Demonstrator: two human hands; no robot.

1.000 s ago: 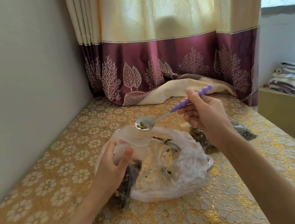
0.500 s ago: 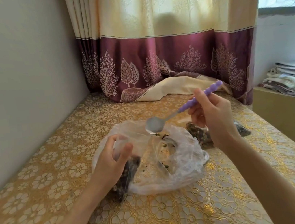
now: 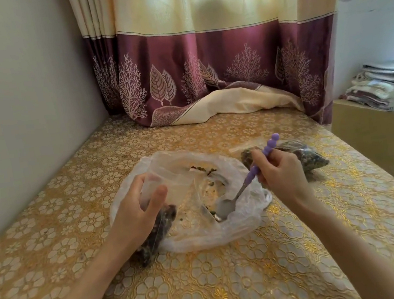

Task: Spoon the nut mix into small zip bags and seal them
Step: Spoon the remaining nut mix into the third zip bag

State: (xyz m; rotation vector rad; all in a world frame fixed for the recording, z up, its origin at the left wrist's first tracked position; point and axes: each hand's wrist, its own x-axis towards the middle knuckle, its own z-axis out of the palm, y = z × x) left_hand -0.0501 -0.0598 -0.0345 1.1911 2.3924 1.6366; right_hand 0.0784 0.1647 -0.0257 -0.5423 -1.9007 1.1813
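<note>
Grey wall (image 3: 19,98) at left, cream-and-maroon leaf-print curtain (image 3: 203,59) behind; the table (image 3: 210,287) wears a glossy gold floral embossed cover. On it lies a crumpled translucent plastic bag (image 3: 227,231) holding sparse nut mix (image 3: 205,169). My left hand (image 3: 136,211) pinches a clear small zip bag (image 3: 155,188) open; my right hand (image 3: 282,175) is clamped around the purple beaded spoon (image 3: 246,183), bowl down inside the plastic bag.

Plain grey wall (image 3: 17,86) left, backlit cream-and-maroon curtain (image 3: 203,54), gold floral tablecloth (image 3: 210,287), folded linens (image 3: 384,85) right
</note>
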